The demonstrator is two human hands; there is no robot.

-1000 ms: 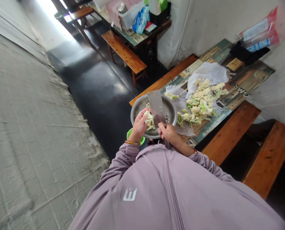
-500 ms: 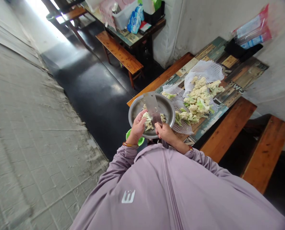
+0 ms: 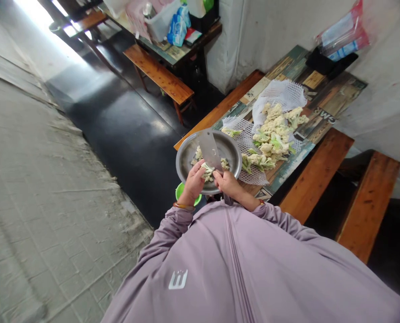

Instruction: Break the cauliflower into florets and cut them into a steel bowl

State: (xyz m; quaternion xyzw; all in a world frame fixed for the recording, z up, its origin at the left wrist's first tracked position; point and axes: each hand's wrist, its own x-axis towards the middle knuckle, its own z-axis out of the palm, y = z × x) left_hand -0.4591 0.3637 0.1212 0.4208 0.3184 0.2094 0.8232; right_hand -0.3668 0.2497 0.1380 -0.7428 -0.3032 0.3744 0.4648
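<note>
My left hand point(image 3: 193, 183) is closed on a pale cauliflower floret point(image 3: 207, 170) over the near side of a round metal basin point(image 3: 235, 154). My right hand point(image 3: 227, 183) grips a cleaver point(image 3: 209, 148) by its handle, with the broad blade pointing away from me across the basin. The right fingertips are close to the floret's cut side. Small cauliflower pieces point(image 3: 197, 154) lie inside the basin, partly hidden by the blade and my hands. To the right, a heap of cauliflower point(image 3: 276, 130) rests on white foam netting point(image 3: 243, 134).
The patterned table point(image 3: 307, 150) holds the netting and a black tray point(image 3: 331, 67) with a plastic package. A green container point(image 3: 180, 191) sits below the basin. Wooden benches point(image 3: 317, 175) flank the table. Another bench point(image 3: 159, 74) and a loaded table stand farther back.
The view has shifted slightly. The cleaver blade has tilted leftward and moved off the floret, which now shows more between my hands.
</note>
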